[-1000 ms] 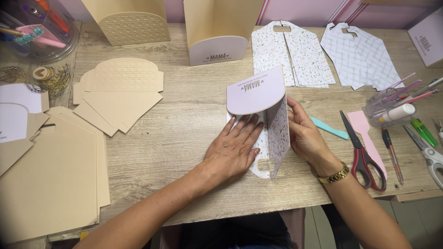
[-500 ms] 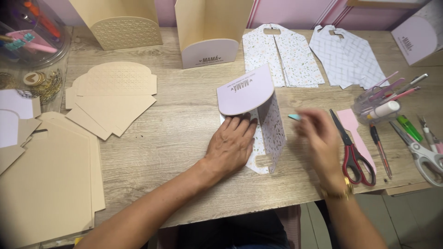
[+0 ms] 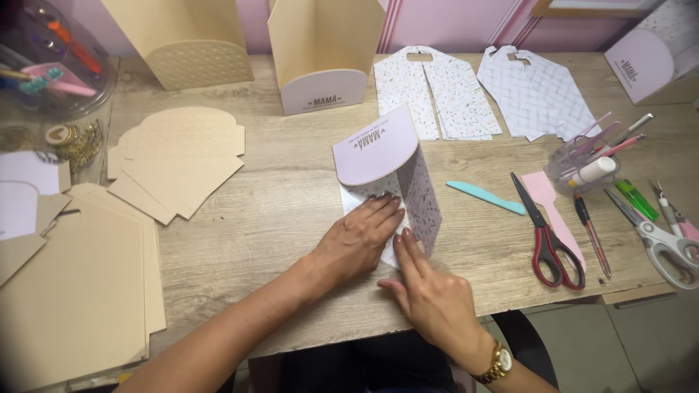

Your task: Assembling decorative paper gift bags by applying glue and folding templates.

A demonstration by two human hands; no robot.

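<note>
Speckled card box blank [image 3: 421, 195] lies mid-table on the wooden table [image 3: 291, 211]; left hand [image 3: 362, 236] presses its base flat, right hand [image 3: 429, 291] fingertips crease the fold, which wants firm, even pressure.

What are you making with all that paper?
A person is folding a speckled paper piece with a lilac flap on a wooden table. The left hand lies flat on it, and the right hand presses along its upright fold. Red-handled scissors and a teal folding tool lie to the right, untouched.
</note>
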